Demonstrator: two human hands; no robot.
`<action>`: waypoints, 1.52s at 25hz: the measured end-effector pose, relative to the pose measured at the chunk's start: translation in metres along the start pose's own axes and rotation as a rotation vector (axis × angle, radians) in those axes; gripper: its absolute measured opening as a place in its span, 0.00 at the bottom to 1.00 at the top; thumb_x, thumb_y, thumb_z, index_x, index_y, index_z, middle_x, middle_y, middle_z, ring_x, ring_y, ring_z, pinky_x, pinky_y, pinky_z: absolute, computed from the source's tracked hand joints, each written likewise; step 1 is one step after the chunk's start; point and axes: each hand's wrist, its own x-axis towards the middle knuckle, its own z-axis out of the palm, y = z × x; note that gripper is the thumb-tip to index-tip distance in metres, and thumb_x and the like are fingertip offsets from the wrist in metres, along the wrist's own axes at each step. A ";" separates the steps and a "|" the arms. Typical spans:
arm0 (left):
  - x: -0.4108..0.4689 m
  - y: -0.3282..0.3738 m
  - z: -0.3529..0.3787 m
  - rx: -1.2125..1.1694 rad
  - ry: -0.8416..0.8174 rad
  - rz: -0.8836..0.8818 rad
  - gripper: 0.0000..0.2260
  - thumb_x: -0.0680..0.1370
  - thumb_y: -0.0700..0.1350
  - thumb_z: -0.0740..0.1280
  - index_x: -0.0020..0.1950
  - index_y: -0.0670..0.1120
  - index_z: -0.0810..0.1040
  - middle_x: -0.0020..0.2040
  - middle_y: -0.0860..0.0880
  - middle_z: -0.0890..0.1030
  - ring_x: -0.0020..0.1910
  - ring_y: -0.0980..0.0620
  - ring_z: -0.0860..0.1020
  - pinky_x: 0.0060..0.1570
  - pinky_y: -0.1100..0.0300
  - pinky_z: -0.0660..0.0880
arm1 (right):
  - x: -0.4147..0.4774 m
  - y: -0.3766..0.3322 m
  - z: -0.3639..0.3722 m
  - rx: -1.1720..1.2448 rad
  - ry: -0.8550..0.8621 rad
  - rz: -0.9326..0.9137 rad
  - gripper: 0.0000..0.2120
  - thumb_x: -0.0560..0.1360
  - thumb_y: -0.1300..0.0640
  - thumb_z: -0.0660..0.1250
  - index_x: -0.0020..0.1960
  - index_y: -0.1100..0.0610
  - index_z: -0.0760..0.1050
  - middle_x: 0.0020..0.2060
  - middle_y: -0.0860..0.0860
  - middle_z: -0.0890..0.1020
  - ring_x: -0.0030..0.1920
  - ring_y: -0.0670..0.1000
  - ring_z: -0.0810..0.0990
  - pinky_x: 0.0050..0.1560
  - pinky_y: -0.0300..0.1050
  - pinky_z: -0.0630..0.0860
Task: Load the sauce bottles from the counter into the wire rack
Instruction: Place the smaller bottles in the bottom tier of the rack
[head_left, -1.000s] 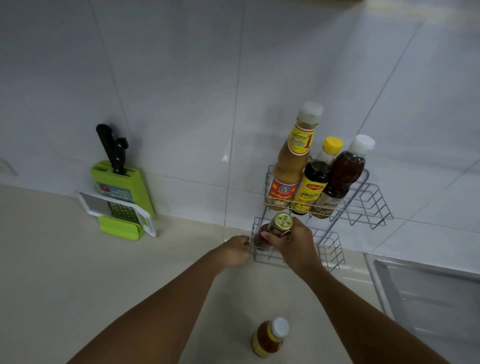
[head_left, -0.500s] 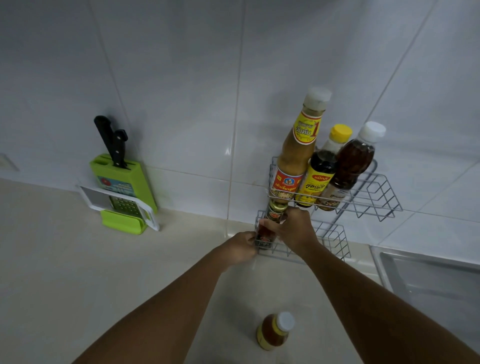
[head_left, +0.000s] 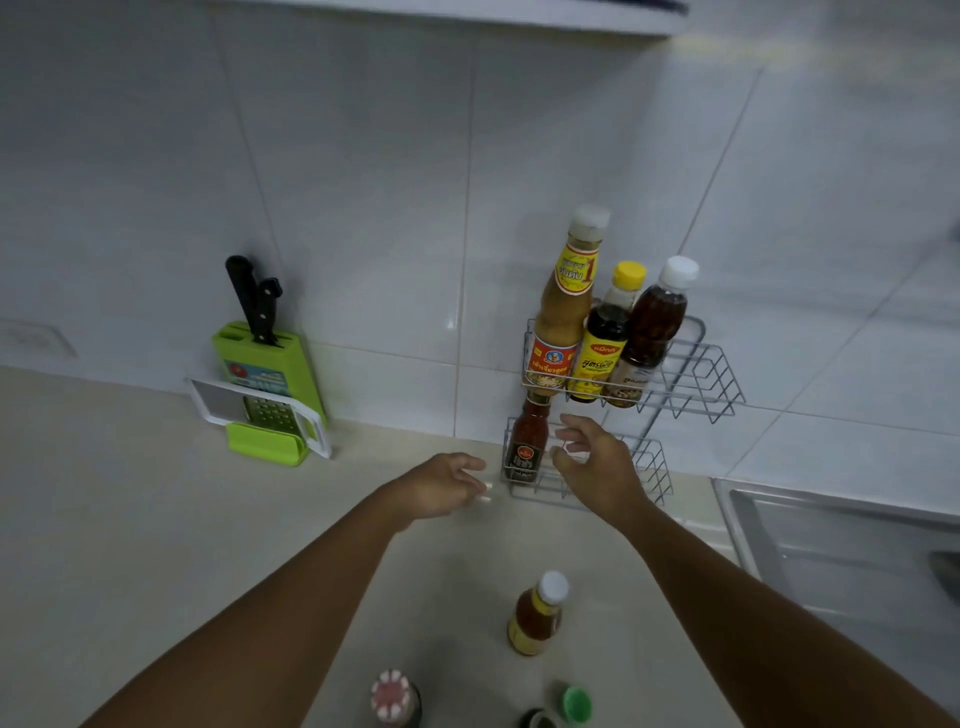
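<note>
Both sets of fingers are released and hold nothing: the right hand hangs spread in front of the wire rack, just right of a small dark sauce bottle standing upright at the left end of the lower tier. The left hand hovers loosely curled over the worktop, just left of the rack. Three taller bottles fill the upper tier. A white-capped orange bottle stands on the worktop nearer the person.

One head-worn wide view looks down, seemingly close, at counter and wall.
</note>
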 end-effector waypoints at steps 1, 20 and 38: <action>-0.007 0.001 0.001 0.001 -0.004 -0.003 0.22 0.80 0.38 0.66 0.74 0.47 0.71 0.64 0.47 0.81 0.63 0.46 0.78 0.62 0.52 0.76 | -0.005 0.001 -0.004 0.022 -0.005 0.004 0.21 0.78 0.60 0.71 0.70 0.56 0.75 0.53 0.48 0.84 0.51 0.48 0.82 0.47 0.33 0.74; -0.059 0.026 0.070 0.615 -0.296 0.110 0.37 0.72 0.43 0.77 0.78 0.50 0.65 0.73 0.49 0.74 0.68 0.47 0.74 0.62 0.54 0.74 | -0.139 -0.025 -0.035 -0.152 -0.305 -0.254 0.06 0.75 0.56 0.74 0.52 0.54 0.83 0.42 0.47 0.86 0.39 0.44 0.82 0.45 0.50 0.82; -0.082 0.108 0.089 0.826 0.508 0.603 0.26 0.63 0.58 0.76 0.58 0.57 0.72 0.49 0.55 0.82 0.45 0.51 0.82 0.44 0.54 0.79 | -0.089 -0.084 -0.155 0.340 -0.110 0.351 0.12 0.82 0.53 0.57 0.43 0.55 0.74 0.28 0.46 0.73 0.23 0.46 0.66 0.26 0.37 0.61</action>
